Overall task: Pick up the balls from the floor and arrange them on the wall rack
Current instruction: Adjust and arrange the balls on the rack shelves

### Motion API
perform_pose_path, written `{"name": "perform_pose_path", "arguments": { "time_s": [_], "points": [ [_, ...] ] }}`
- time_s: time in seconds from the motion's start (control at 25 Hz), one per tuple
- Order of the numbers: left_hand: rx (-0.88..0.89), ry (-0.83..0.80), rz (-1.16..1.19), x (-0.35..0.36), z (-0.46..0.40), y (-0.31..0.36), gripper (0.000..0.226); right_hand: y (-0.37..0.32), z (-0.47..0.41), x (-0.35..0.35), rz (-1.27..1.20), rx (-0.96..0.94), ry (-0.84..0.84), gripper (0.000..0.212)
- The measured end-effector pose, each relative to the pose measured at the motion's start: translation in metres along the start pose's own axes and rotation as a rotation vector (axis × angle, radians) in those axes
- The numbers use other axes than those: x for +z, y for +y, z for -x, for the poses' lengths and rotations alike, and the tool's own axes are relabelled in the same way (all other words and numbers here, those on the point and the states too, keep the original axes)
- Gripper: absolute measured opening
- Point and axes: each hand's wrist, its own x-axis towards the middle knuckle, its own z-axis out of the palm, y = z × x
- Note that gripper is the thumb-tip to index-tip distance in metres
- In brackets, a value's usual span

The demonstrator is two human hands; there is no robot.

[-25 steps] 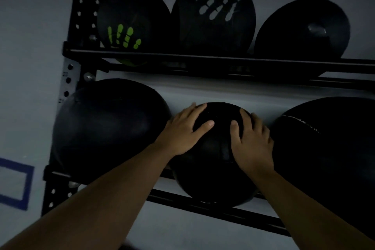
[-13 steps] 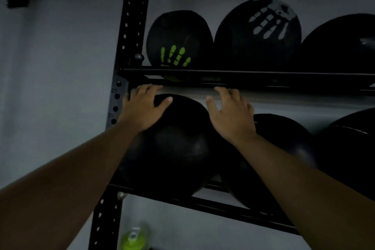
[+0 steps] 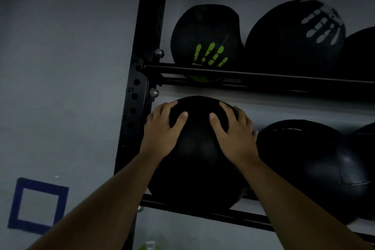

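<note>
Grey wall, rack, neighbouring balls.

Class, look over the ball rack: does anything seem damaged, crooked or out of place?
Nothing stands out. The balls sit in rows on both shelves of the rack. The left hand and right hand rest flat on the big ball at the lower shelf's left end.

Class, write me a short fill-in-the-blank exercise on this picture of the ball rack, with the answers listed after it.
1. Both hands rest on a black ball on the ____ shelf.
2. The upper-shelf ball nearest the rack upright bears a ____ handprint.
3. The ball to its right bears a ____ handprint.
4. The square taped on the wall is ____.

Answers: lower; green; white; blue
</note>
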Motion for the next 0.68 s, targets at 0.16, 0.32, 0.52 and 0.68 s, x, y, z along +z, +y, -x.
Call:
{"name": "perform_pose_path", "arguments": {
  "time_s": [0.16,0.32,0.52,0.68],
  "points": [
    [0.021,-0.044,0.016,-0.001,-0.006,-0.004,0.075,0.003,0.001,0.000,-0.043,0.027,0.042,0.076],
    [0.020,-0.065,0.001,-0.003,-0.004,-0.006,0.067,0.000,0.000,-0.002,-0.020,0.027,-0.005,0.074],
    [0.127,-0.038,0.182,-0.008,-0.019,0.029,0.044,0.002,-0.014,-0.041,0.021,-0.003,-0.217,0.071],
    [0.347,-0.064,0.200,0.012,-0.042,0.113,0.041,0.017,-0.041,-0.109,0.051,-0.097,-0.002,0.061]
  ]
}}
